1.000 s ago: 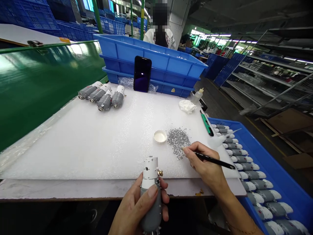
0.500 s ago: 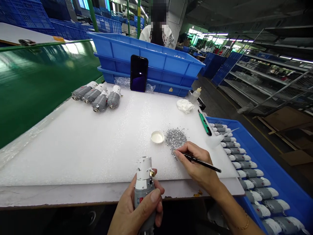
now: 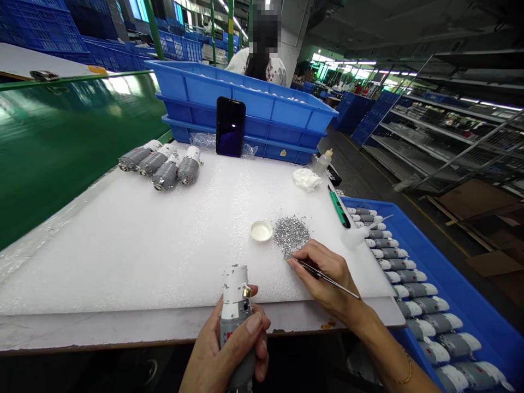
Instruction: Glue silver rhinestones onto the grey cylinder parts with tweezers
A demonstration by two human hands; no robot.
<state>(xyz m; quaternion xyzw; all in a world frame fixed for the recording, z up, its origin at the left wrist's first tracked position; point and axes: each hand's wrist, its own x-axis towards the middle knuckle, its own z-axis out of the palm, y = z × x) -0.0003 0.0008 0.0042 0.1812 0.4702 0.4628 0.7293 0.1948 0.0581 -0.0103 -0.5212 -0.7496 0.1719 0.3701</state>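
Observation:
My left hand [image 3: 233, 346] is wrapped round a grey-and-white spacecraft model [image 3: 236, 285], held upright at the table's front edge with its white end up. A small gold-coloured part shows on the model's side. In my right hand [image 3: 323, 273] is a pair of slim dark tweezers [image 3: 333, 282], pinched between thumb and fingers. Their tips reach the near edge of a pile of tiny silvery pieces [image 3: 291, 233]; whether they grip one is too small to tell. Just left of the pile sits a small round white dish [image 3: 261, 231] with pale contents.
Several finished-looking models [image 3: 166, 173] lie at the back left. A phone [image 3: 230, 126] leans on stacked blue crates [image 3: 245, 90]. To the right are crumpled tissue [image 3: 306, 179], a dropper bottle [image 3: 323, 162], a green cutter [image 3: 339, 207] and a blue bin [image 3: 470, 305] of models. A person sits beyond.
The tweezers have turned slightly in my right hand, their tips staying by the silvery pile. The model in my left hand has barely moved. The whole view has shifted slightly.

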